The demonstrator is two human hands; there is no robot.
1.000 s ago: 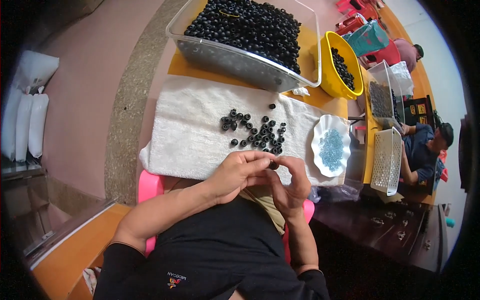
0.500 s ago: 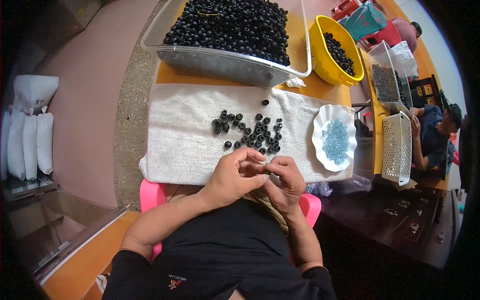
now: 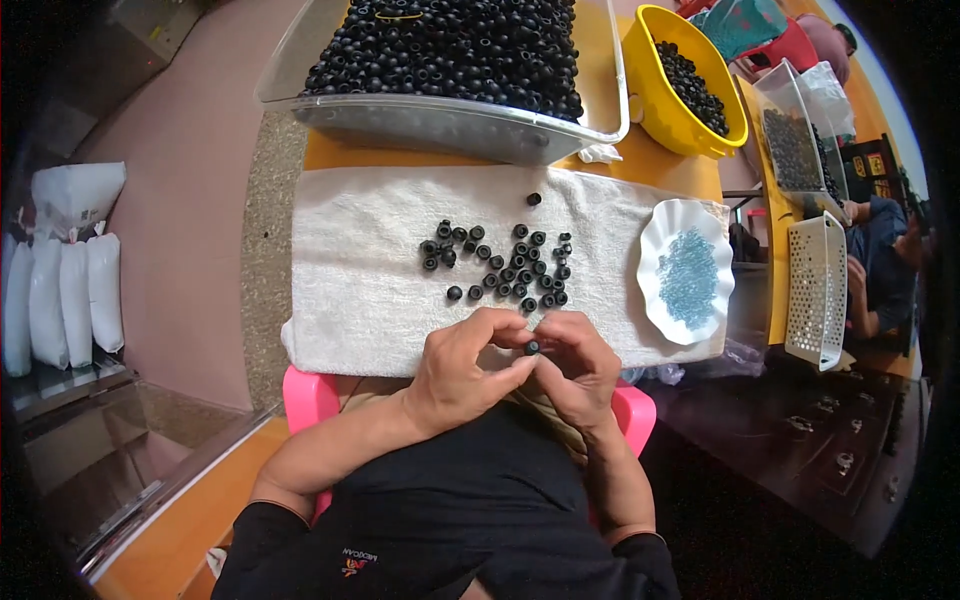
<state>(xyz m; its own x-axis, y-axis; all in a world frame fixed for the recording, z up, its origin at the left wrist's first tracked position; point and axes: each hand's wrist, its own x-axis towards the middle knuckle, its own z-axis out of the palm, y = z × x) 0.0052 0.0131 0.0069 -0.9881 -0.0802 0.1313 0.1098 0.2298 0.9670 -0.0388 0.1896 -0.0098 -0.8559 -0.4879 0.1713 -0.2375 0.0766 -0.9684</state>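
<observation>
Half a second ago the small, rounded, matte black piece (image 3: pixel 532 348) was mostly covered by the bare right grip (image 3: pixel 582 368). Now its round end shows, seemingly greyish though blurred, and the bare left grip's (image 3: pixel 462 362) index fingertip has drawn in nearer the right's.

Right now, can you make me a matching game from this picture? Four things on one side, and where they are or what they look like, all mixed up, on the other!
Things:
1. Dish
2. Tub
3. Towel
4. Nearest black piece

Clues:
A. Between the fingertips of the left hand and the right hand
B. Wavy-edged, with pale blue bits in it
C. Spread flat under the loose pieces
D. Yellow, with a heap of black pieces inside

Right pairs: 1-B, 2-D, 3-C, 4-A.
</observation>
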